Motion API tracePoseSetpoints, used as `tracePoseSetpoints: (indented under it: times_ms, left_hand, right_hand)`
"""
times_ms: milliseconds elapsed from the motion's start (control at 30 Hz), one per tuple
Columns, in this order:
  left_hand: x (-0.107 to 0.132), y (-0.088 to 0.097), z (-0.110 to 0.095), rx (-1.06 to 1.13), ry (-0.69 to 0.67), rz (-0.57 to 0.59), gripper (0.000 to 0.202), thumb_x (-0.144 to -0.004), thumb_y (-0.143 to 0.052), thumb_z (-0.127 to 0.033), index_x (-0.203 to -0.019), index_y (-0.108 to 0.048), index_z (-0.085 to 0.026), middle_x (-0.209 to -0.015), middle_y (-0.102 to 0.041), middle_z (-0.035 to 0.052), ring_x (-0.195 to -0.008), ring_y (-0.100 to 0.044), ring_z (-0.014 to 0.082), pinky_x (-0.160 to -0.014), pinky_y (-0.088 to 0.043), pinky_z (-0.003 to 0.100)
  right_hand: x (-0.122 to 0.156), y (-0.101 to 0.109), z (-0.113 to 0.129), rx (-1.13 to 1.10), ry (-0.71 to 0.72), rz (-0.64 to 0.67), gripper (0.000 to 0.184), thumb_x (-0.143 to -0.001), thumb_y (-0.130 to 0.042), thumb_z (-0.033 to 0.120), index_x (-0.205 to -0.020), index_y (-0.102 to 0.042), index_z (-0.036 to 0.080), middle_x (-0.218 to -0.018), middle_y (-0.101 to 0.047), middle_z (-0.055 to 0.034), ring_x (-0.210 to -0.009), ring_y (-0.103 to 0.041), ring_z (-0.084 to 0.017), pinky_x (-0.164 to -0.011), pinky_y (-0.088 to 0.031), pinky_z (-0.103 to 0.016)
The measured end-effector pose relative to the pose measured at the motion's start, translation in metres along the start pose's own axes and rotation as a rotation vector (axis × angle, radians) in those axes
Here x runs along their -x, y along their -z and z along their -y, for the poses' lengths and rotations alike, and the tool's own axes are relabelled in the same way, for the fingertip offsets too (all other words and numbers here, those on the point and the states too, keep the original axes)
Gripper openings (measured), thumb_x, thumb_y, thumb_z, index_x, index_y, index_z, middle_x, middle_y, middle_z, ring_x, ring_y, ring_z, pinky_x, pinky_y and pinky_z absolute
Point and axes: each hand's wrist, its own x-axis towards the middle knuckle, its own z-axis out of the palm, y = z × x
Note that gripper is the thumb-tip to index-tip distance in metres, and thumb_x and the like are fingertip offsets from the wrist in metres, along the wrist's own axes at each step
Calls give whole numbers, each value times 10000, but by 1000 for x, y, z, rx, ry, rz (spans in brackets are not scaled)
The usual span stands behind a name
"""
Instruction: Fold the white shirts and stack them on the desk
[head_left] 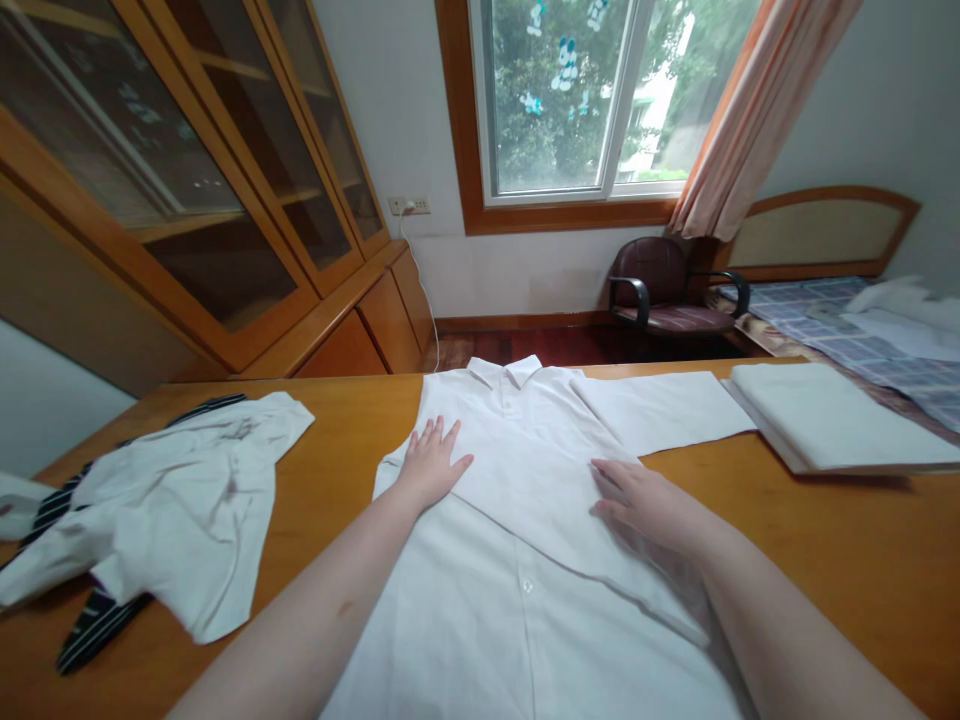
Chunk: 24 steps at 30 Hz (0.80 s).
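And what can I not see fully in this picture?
In head view:
Shirt: bottom, cut off by the lower edge; part of its front, hidden by the folded sleeve.
Striped cloth: partly hidden under the white cloth.
Right hand: blurred, contact unclear.
Bed: cut off by the right edge.

Bare tabletop flanks the shirt; a pile, seemingly cloth, blocks beyond its sleeve.

Bare forearms extended; left hand palm down, fingers spread; right hand angled inward, slightly curled.
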Motion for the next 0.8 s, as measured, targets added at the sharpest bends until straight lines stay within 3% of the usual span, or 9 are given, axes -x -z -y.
tracePoseSetpoints:
  times_ms: [133,233,367,500,633,700,800]
  left_hand:
    - [-7,0,6,-9,-8,8,717,-865,-333,-605,-1464,-249,-220,-1535,-173,133,-1410,-125,299,-1108,-139,496]
    - [-14,2,13,-17,-5,20,710,-868,-322,-603,-1463,-250,-221,-1536,-172,127,-1411,-125,297,-1110,-132,496]
    - [-20,6,23,-19,2,38,711,-868,-321,-600,-1460,-256,-212,-1535,-170,136,-1409,-134,296,-1112,-129,484]
    - [-19,16,21,-2,33,79,690,-876,-342,-550,-1456,-260,-185,-1534,-151,158,-1408,-117,313,-1106,-127,500]
    - [0,36,-20,31,0,106,666,-854,-434,-472,-1425,-325,-147,-1523,-178,184,-1404,-114,341,-1098,-126,529]
    - [20,45,-55,67,-157,150,592,-855,-458,-418,-1387,-388,-168,-1490,-293,165,-1386,-211,315,-1098,-155,517]
    - [59,49,-108,179,-552,153,526,-835,-529,-414,-1314,-465,-206,-1418,-428,128,-1306,-374,276,-1065,-263,459]
  right_hand:
    - [-5,-1,-9,-112,1,22,620,-819,-516,487,-1375,-428,228,-1405,-456,-79,-1252,-443,-266,-1036,-338,-361]
    - [-9,2,-16,-261,14,14,553,-852,-452,503,-1344,-467,250,-1370,-498,-58,-1218,-479,-259,-1020,-354,-354]
    - [-10,10,-24,-341,-65,-77,410,-872,-414,476,-1131,-617,230,-1150,-650,-71,-1029,-589,-244,-894,-432,-341]
    - [-11,14,-26,-322,-122,-14,351,-886,-384,430,-911,-645,197,-878,-697,-55,-772,-618,-185,-740,-452,-294]
    - [-9,14,-24,-330,-165,116,320,-874,-414,430,-855,-622,186,-840,-691,-46,-691,-604,-154,-650,-437,-256]
    - [-8,13,-24,-308,-207,203,323,-850,-455,462,-821,-620,186,-792,-685,-46,-648,-593,-151,-606,-426,-250]
    - [-5,11,-27,-299,-239,308,314,-782,-546,494,-808,-614,189,-730,-664,-35,-604,-577,-149,-546,-406,-241]
